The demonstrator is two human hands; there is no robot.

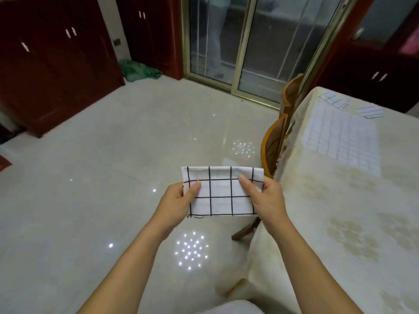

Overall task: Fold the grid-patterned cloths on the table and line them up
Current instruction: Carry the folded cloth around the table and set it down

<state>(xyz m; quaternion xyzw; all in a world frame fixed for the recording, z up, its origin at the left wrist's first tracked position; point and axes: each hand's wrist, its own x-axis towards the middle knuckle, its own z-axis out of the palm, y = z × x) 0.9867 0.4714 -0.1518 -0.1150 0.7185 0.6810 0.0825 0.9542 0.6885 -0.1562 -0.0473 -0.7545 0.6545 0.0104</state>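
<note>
A white cloth with a black grid, folded into a small rectangle, hangs in the air over the floor, left of the table. My left hand pinches its left edge with the thumb on top. Its right edge is pinched the same way by my right hand. On the table at the right lies a larger grid cloth spread flat. Two small folded grid cloths lie side by side at the table's far end.
A cream patterned tablecloth covers the table and hangs over its left edge. Two wooden chairs stand against the table's left side. Glossy floor lies to the left, dark red cabinets and a sliding glass door beyond. A green cloth heap lies on the floor.
</note>
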